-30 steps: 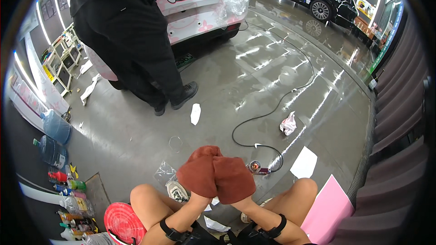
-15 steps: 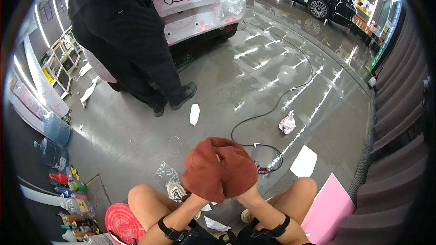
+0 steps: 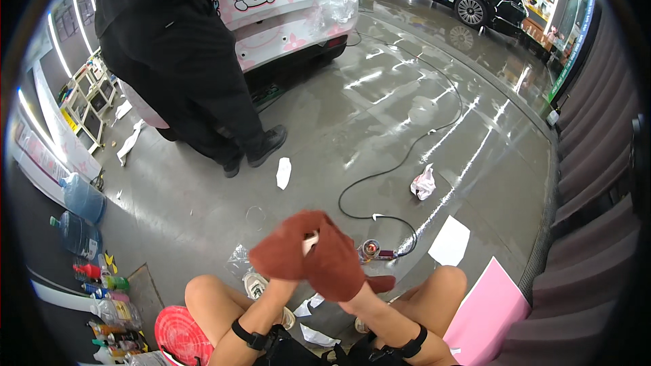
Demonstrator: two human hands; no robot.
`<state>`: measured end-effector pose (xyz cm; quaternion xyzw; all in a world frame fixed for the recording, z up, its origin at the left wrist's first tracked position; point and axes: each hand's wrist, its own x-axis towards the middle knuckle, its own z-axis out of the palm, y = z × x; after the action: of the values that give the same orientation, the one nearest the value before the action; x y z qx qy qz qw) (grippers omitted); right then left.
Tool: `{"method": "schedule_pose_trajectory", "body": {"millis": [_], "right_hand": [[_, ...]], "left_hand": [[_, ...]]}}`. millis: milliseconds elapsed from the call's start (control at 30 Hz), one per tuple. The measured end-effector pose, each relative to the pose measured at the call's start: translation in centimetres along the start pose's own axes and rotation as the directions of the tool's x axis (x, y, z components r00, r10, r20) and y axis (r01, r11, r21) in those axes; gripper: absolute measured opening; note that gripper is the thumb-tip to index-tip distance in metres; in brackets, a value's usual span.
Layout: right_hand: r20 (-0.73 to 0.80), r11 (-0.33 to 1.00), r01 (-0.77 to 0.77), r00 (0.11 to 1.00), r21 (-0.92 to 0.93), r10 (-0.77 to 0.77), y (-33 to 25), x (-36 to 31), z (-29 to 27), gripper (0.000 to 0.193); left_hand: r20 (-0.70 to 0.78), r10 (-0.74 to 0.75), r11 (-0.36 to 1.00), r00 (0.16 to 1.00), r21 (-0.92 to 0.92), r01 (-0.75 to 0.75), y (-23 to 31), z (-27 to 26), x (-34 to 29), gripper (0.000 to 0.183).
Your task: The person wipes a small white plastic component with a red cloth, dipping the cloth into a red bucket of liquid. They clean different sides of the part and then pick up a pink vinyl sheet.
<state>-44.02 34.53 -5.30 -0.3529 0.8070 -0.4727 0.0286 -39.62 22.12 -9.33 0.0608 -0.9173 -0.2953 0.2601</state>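
A reddish-brown cloth (image 3: 278, 251) is bunched over both my hands in front of my knees. My left hand (image 3: 279, 287) and my right hand (image 3: 356, 303) show only at the wrists. Their fingers are hidden, gripping the cloth from inside, the two bundles pressed together. A small pale patch (image 3: 310, 241) peeks out of the folds between them; what it is I cannot make out. A loose end of cloth hangs by my right wrist. Just beyond lies a corded tool (image 3: 371, 251) with a round end and a reddish body.
A person in black (image 3: 169, 61) stands at a pink and white car (image 3: 271, 27). A black cable (image 3: 376, 175) curves over the floor. Crumpled film (image 3: 423, 183), a white sheet (image 3: 449, 240) and a pink board (image 3: 489, 308) lie rightward. Bottles and jugs (image 3: 83, 230) line the left.
My hands have twisted in the cloth: the left bundle shifts left, the right turns downward, and a loose end now hangs out. The pale patch shows more. The view has shifted slightly.
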Motion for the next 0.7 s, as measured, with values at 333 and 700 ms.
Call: {"method": "schedule_pose_trajectory", "body": {"millis": [333, 700], "right_hand": [[0.085, 0.165, -0.171, 0.899, 0.971, 0.429, 5.0, -3.6, 0.4, 0.041], [-0.058, 0.963, -0.059, 0.995, 0.261, 0.077, 6.7, -4.2, 4.5, 0.046]], "left_hand": [[0.347, 0.111, 0.938, 0.931, -0.345, 0.017, 2.1, 1.0, -1.5, 0.063], [0.237, -0.502, 0.189, 0.832, -0.908, 0.373, 3.1, 2.0, -0.4, 0.026]]}}
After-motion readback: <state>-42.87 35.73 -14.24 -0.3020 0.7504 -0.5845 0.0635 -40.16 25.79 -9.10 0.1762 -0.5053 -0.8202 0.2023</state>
